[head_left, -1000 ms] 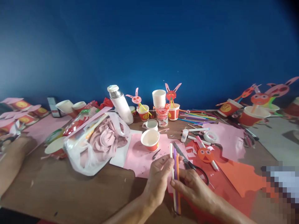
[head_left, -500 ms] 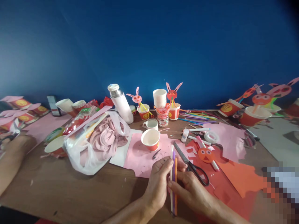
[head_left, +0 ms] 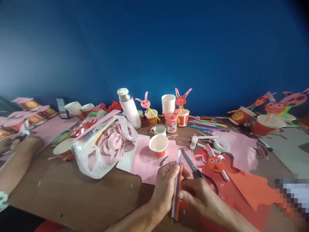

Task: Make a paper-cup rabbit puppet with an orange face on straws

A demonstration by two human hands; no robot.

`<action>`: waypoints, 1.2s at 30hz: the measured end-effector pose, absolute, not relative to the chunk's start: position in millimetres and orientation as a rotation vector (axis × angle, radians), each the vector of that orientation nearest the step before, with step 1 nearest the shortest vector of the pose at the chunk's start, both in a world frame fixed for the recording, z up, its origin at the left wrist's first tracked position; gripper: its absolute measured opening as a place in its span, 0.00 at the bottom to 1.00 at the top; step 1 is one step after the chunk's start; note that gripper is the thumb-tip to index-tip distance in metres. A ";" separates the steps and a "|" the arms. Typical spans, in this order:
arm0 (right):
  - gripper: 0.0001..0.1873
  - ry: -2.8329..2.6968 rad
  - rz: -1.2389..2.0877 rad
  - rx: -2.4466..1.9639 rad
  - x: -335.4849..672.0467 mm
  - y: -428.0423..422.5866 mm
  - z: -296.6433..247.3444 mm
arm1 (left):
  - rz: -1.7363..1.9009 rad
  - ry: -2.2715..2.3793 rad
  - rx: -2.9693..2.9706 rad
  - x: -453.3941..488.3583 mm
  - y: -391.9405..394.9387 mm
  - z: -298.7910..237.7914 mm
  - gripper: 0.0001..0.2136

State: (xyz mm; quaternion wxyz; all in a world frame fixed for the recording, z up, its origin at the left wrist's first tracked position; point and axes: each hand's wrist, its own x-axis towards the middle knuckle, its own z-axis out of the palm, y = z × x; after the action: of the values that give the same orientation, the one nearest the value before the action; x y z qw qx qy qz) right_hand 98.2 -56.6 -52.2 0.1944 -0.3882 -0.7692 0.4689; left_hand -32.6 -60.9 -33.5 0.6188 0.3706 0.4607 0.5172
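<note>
Three colours, two hands, one slim bundle

And here we are at the near edge of the brown wooden table, where a bundle of thin white, purple and orange sticks [head_left: 176,204] stands on a slant, its top leaning slightly right. Straws or pipe cleaners? Too small to tell! The left hand [head_left: 163,187] has it firmly, thumb and fingers clamped on the upper part. The right hand [head_left: 200,193] comes in from the other side, thumb tip against the orange edge lower down; whether its hidden fingers pinch too, I cannot tell.

The step in hand, by my reading: gathering the sticks side by side and evening their ends. The next move would call for a firm left pinch while the right fingers square up the lower ends; a loose hold could let one stick slide.

Just beyond the hands, black-handled scissors [head_left: 190,161] lie partly open, and a red-and-white paper cup [head_left: 158,145] stands upright on a pink paper sheet [head_left: 140,164]. To the right, an orange paper disc with a face [head_left: 215,164]! And far left, a co-worker's hand [head_left: 29,145] is busy too.
</note>
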 end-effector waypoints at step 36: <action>0.14 -2.156 0.901 -1.549 166.5 -57.3 -31.1 | 1.091 0.926 0.887 -45.7 -65.8 -41.3 0.14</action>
State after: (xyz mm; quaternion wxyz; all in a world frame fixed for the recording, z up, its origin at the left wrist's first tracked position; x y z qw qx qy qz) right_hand 166.5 -57.3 -31.1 0.1682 -0.5447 -0.7581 0.3167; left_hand -45.7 -65.8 -41.3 0.6662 0.3928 0.4104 0.4832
